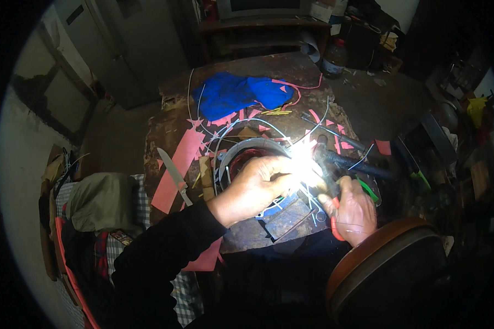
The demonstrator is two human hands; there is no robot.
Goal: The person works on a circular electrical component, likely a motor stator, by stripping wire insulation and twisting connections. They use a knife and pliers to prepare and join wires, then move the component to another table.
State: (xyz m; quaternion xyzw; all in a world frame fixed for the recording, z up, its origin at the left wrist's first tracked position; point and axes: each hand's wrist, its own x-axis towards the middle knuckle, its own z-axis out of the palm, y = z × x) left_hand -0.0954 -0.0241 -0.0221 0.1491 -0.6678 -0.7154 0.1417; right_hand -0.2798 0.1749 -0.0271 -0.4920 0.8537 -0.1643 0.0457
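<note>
In the middle of the worktable a grey metal ring lies with dark red windings inside, like a motor stator. My left hand reaches over it, thumb and fingers pinched together at its right side. White glare hides what the fingertips hold, if anything. Right of the glare, my right hand is closed round a tool with orange-red handles; its working end is lost in the glare. Thin white sleeves or wires spread out between the hands. A dark metal block lies just below them.
A knife rests on a pink sheet at the left, beside a wooden block. Pink scraps and a blue cloth lie farther back. A dark rod stretches rightward. A brown rounded object looms at lower right.
</note>
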